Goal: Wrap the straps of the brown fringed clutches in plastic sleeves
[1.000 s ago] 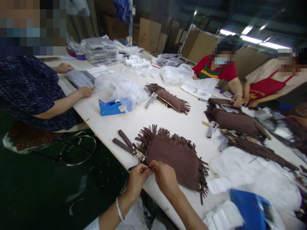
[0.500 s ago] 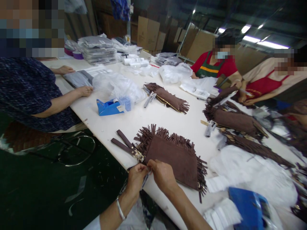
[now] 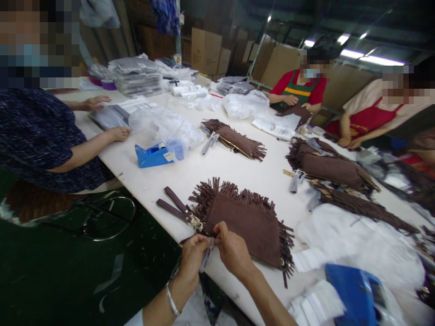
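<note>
A brown fringed bag (image 3: 244, 224) lies flat on the white table (image 3: 149, 192) in front of me. Its wrist strap (image 3: 173, 203) with gold hardware points left. At the bag's near left corner my left hand (image 3: 192, 256) is closed in a pinch on a strip of clear plastic wrapping (image 3: 208, 253). Just right of it, over the bag's lower edge, my right hand (image 3: 233, 249) has its thumb and fingers pinched together. Whatever lies between those fingertips is too small to make out. A dark item below the left hand is partly hidden.
A blue tape dispenser (image 3: 154, 155) stands by plastic bags at left; another blue dispenser (image 3: 353, 290) sits near right. More fringed bags (image 3: 234, 140) lie beyond, beside white padding (image 3: 360, 244). A co-worker (image 3: 37, 136) sits at left; other people work across the table.
My right hand has drawn slightly up and right, away from my left hand, and more of the clear plastic shows between them. Across the table, a co-worker's brown piece has moved closer to that person.
</note>
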`<state>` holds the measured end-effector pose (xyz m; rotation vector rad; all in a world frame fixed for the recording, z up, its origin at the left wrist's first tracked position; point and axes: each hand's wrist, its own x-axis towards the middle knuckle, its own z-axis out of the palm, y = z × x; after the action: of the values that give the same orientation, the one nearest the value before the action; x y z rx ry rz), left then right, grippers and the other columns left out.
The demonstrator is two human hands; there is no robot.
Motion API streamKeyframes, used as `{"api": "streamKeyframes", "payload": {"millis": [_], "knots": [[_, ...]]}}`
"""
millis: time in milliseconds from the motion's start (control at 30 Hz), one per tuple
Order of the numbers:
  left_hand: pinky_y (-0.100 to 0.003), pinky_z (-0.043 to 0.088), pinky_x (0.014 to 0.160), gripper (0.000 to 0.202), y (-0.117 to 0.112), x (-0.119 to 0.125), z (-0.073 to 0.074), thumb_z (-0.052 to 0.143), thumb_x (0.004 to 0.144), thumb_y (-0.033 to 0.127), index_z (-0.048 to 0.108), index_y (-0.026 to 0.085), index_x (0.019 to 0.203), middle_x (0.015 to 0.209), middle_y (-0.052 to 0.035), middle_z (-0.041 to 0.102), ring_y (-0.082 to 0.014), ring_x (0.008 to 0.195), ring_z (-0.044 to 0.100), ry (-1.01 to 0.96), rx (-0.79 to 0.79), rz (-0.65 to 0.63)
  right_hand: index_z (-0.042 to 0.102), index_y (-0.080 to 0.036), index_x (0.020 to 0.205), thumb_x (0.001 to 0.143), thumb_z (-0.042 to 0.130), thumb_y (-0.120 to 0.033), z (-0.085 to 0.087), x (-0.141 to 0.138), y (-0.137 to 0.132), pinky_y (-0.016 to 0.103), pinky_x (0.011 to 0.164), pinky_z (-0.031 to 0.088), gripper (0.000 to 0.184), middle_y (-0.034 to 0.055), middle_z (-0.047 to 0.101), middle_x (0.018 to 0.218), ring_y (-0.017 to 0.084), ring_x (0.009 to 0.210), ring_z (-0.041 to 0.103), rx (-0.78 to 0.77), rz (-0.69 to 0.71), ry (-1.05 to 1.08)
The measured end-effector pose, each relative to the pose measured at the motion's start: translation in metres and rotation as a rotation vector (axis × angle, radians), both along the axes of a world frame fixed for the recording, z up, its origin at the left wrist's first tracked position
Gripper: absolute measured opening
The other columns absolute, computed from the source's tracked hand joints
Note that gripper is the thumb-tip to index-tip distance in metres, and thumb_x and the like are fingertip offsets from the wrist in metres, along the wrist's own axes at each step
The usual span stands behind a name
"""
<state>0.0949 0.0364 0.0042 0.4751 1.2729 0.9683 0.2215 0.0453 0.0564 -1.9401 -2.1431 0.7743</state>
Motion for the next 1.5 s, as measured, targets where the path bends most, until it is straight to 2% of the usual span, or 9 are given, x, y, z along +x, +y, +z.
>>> {"api": "streamKeyframes", "payload": {"millis": [167,300,367,600,767,933,1200,1367,1500], "knots": [[-0.023,0.040,0.055,0.019,0.000,0.001,0.001,0.070,0.058,0.028,0.062,0.013,0.067,0.063,-0.0041,0.065,-0.0144,0.056,0.057,-0.012,-0.013,0.017,0.049,-0.021,0.099,0.083,0.044,-0.009,-0.012,-0.007,-0.014,0.023,0.059,0.031,0.021,0.0011,0.068,0.078,0.018,0.073,0.066,0.069,-0.203,0.046],[-0.025,0.043,0.057,0.022,-0.001,0.001,-0.005,0.071,0.059,0.031,0.064,0.013,0.069,0.065,-0.0052,0.066,-0.0160,0.058,0.058,-0.012,0.014,0.025,0.050,-0.021,0.091,0.089,0.046,-0.020,-0.025,-0.016,-0.028,0.023,0.057,0.032,0.005,0.0006,0.067,0.073,0.018,0.065,0.064,0.136,-0.408,0.156],[-0.026,0.043,0.059,0.023,-0.002,0.001,-0.008,0.071,0.060,0.032,0.065,0.013,0.071,0.066,-0.0062,0.067,-0.0165,0.059,0.058,-0.007,0.036,0.022,0.053,-0.022,0.088,0.091,0.045,-0.027,-0.030,-0.019,-0.033,0.023,0.057,0.034,0.010,0.0007,0.066,0.070,0.018,0.063,0.064,0.135,-0.465,0.223],[-0.025,0.044,0.061,0.028,-0.007,0.006,-0.006,0.073,0.062,0.037,0.065,0.013,0.074,0.070,-0.0055,0.067,-0.0171,0.065,0.059,0.099,0.091,0.043,0.065,-0.020,0.082,0.090,0.046,-0.034,-0.041,-0.029,-0.041,0.025,0.066,0.041,0.025,0.0049,0.070,0.078,0.019,0.070,0.064,0.191,-0.574,0.448],[-0.025,0.043,0.060,0.028,-0.009,0.007,-0.002,0.073,0.063,0.038,0.065,0.013,0.073,0.066,-0.0037,0.063,-0.0172,0.067,0.057,0.114,0.110,0.047,0.069,-0.021,0.101,0.085,0.053,-0.039,-0.047,-0.038,-0.052,0.026,0.067,0.047,0.029,0.0061,0.072,0.096,0.019,0.075,0.065,0.193,-0.648,0.705],[-0.026,0.045,0.066,0.027,-0.007,0.004,0.000,0.076,0.059,0.034,0.068,0.011,0.072,0.072,-0.0067,0.066,-0.0188,0.072,0.059,0.061,0.073,0.060,0.070,-0.019,0.096,0.081,0.058,-0.040,-0.051,-0.043,-0.053,0.026,0.063,0.048,0.028,0.0048,0.072,0.087,0.019,0.069,0.064,0.166,-0.737,0.870],[-0.025,0.048,0.058,0.026,-0.003,0.002,0.008,0.076,0.054,0.028,0.068,0.010,0.071,0.074,-0.0088,0.067,-0.0179,0.066,0.061,-0.012,-0.046,0.048,0.068,-0.019,0.094,0.080,0.060,-0.041,-0.056,-0.042,-0.050,0.027,0.077,0.050,0.028,0.0061,0.073,0.092,0.020,0.083,0.066,0.098,-0.747,1.089],[-0.023,0.039,0.040,0.027,-0.004,0.007,0.010,0.075,0.056,0.032,0.064,0.012,0.071,0.058,-0.0037,0.061,-0.0142,0.045,0.053,0.006,-0.081,0.024,0.067,-0.015,0.097,0.073,0.064,-0.050,-0.058,-0.045,-0.050,0.022,0.044,0.042,0.042,-0.0002,0.063,0.058,0.013,0.046,0.053,-0.042,-0.864,1.196],[-0.019,0.028,0.033,0.027,-0.010,0.010,0.006,0.073,0.059,0.035,0.062,0.014,0.070,0.048,0.0016,0.053,-0.0091,0.035,0.040,0.081,-0.060,0.064,0.063,-0.014,0.095,0.064,0.069,-0.059,-0.060,-0.048,-0.049,0.019,0.036,0.034,0.055,-0.0045,0.053,0.047,0.010,0.037,0.043,-0.128,-0.928,1.303]]}}
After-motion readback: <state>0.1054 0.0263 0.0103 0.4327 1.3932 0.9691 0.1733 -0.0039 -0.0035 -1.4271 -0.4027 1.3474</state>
